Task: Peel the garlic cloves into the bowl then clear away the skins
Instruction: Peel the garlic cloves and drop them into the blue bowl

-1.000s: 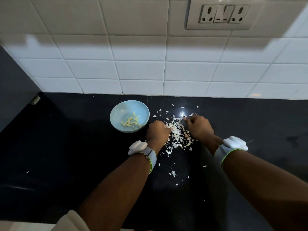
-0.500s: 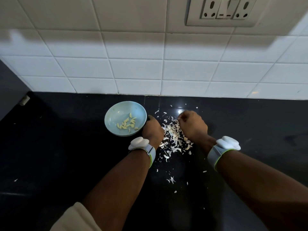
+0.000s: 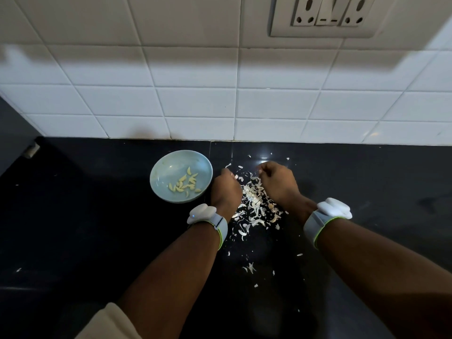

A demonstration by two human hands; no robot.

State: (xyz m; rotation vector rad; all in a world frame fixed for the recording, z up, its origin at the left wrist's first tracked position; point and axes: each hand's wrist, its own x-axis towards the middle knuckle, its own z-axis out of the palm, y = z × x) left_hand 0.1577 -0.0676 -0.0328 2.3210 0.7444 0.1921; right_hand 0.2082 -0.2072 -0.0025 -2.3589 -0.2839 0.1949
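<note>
A pale blue bowl (image 3: 181,157) on the black counter holds several peeled yellowish garlic cloves (image 3: 184,184). To its right lies a heap of white garlic skins (image 3: 254,204). My left hand (image 3: 226,192) rests at the heap's left edge, beside the bowl's right rim. Opposite it, my right hand (image 3: 278,183) rests at the heap's right edge. The fingers of both hands curl down and away from the camera. What lies under them is hidden. More skin flakes (image 3: 249,267) are scattered toward me.
A white tiled wall (image 3: 220,106) rises behind the counter, with a socket plate (image 3: 325,18) at the top right. Both wrists carry grey bands with white sensor pods (image 3: 201,212). A dark side panel (image 3: 14,133) stands at the far left.
Both hands have drawn slightly apart and now flank the heap. My left hand has shifted left, closer to the bowl. The camera has tilted a little.
</note>
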